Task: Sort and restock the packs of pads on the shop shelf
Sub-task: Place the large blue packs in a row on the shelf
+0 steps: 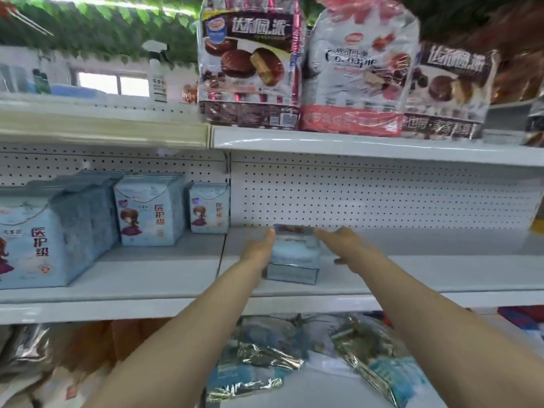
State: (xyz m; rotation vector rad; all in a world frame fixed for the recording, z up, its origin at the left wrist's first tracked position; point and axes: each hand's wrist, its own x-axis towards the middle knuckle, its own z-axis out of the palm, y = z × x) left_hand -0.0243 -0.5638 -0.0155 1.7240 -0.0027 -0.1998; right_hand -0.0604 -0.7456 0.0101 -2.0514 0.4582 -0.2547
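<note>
A small stack of light-blue pad packs (294,256) lies on the white middle shelf (412,272) near its centre. My left hand (260,248) presses flat against the stack's left side with straight fingers. My right hand (343,242) reaches in on the stack's right, fingers extended, blurred by motion; whether it touches the packs is unclear. Further left on the same shelf stand upright blue pad packs with a cartoon girl: a large one (32,248), a medium one (150,210) and a small one (209,209).
Above, the top shelf (353,145) carries large bags of chocolate pies (250,63). A white spray bottle (157,75) stands at upper left. Below the middle shelf lie crumpled foil and blue packs (259,357). Pegboard (382,195) backs the shelf.
</note>
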